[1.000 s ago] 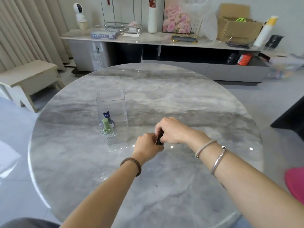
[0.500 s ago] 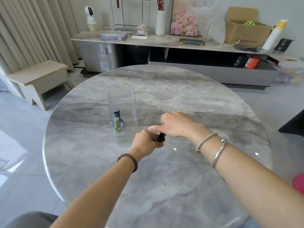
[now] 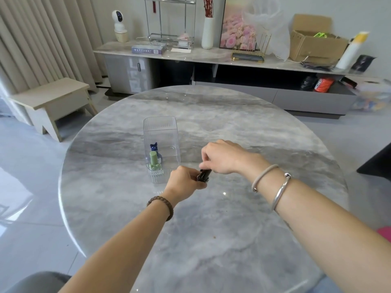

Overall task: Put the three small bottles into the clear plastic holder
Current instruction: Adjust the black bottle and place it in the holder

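Note:
A clear plastic holder [image 3: 163,132] stands on the round marble table [image 3: 211,229]. Inside it sit a green bottle [image 3: 153,160] at the front and a dark blue bottle [image 3: 154,146] behind it. Just right of the holder, a small black bottle [image 3: 204,175] is held between both hands. My left hand [image 3: 185,179] grips its lower part. My right hand [image 3: 222,157] pinches its top with thumb and fingertips. Most of the black bottle is hidden by my fingers.
A beige wooden stool [image 3: 53,100] stands on the floor to the left of the table. Behind the table runs a low grey cabinet [image 3: 211,58] with a vase, a cardboard box and other items. A dark chair edge [image 3: 376,163] shows at right.
My right hand, which lay open over the black bottle half a second ago, now pinches its top. The left hand has stayed on the bottle. The camera view shifted slightly.

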Demonstrator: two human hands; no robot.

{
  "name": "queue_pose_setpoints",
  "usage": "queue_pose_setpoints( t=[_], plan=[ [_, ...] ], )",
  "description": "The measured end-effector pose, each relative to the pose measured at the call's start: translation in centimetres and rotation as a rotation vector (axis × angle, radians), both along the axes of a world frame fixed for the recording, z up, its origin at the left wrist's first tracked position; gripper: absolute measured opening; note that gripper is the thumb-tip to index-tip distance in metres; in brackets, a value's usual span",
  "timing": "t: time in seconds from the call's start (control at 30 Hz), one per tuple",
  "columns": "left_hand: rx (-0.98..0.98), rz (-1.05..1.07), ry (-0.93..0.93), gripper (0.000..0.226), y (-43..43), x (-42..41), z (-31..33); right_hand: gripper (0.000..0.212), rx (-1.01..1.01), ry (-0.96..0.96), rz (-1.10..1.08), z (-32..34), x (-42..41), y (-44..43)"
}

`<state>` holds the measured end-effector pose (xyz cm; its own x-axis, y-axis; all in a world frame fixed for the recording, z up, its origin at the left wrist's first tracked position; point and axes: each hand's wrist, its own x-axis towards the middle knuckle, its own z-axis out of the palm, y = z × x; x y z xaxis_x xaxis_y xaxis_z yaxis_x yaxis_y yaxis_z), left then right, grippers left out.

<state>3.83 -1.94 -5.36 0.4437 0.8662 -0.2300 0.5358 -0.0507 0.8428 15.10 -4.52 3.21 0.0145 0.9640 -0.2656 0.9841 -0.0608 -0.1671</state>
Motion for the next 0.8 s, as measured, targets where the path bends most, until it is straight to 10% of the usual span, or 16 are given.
queue_pose_setpoints(
  t=[0.3,0.43,0.8],
  plan=[
    [-0.006,-0.035,-0.006,0.024,0.2,0.1,-0.1,0.061,0.093,-0.122,-0.131,0.1,-0.4,-0.3],
    [-0.022,-0.044,-0.02,0.023,0.3,-0.2,-0.2,0.029,0.017,0.053,-0.07,-0.2,0.3,-0.1],
    [-0.051,-0.061,-0.067,0.023,0.3,-0.2,-0.2,0.049,-0.023,-0.03,-0.069,-0.8,0.6,-0.4]
  ],
)
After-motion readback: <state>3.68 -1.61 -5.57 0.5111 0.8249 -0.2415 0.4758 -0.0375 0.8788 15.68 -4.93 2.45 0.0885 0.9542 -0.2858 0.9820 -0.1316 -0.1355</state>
